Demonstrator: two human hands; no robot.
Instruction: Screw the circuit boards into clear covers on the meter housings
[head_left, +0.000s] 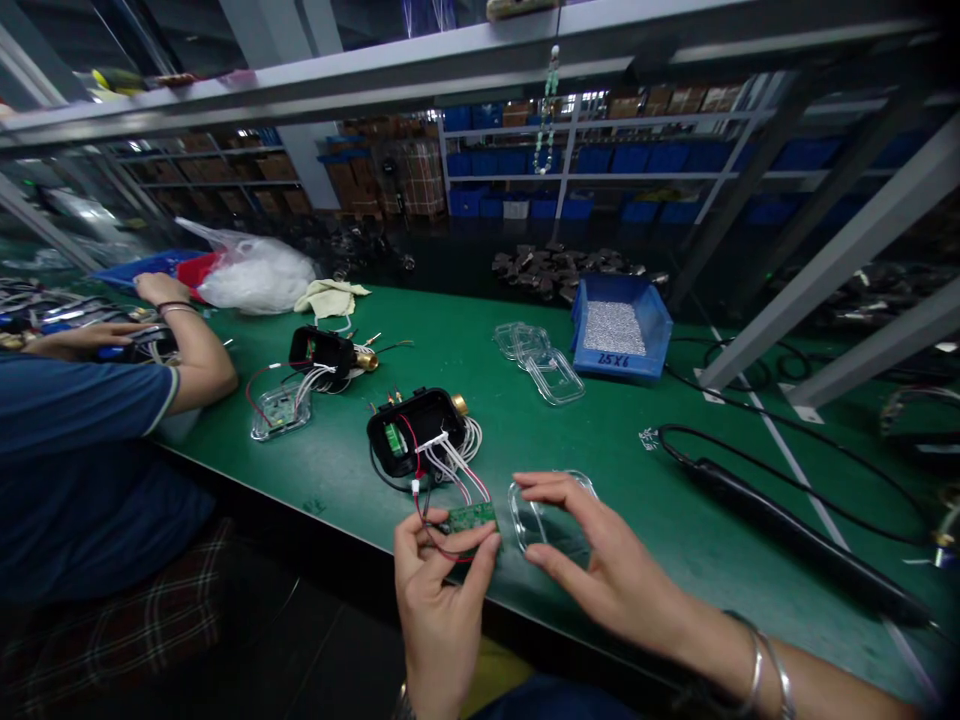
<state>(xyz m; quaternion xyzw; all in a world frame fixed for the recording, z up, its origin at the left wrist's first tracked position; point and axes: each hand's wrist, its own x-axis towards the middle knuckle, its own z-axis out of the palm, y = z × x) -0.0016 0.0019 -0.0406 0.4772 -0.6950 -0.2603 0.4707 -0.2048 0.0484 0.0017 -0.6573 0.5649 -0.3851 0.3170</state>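
Note:
My left hand (446, 600) pinches a green circuit board (471, 516) at the bench's front edge. Red and white wires run from the board to an open black housing (416, 435) with a brass fitting (460, 404), just behind it. My right hand (592, 545) is curved around a clear plastic cover (529, 517), thumb and fingers at its near and far sides; whether they press on it is hard to tell. A part of another clear cover shows behind the fingers.
Further left lie a second black housing (322, 355) and a wired board in a clear cover (281, 412). A blue screw bin (622, 325) and clear covers (553, 375) stand behind. A black electric screwdriver (810, 540) lies right. A co-worker's arm (202, 350) reaches in left.

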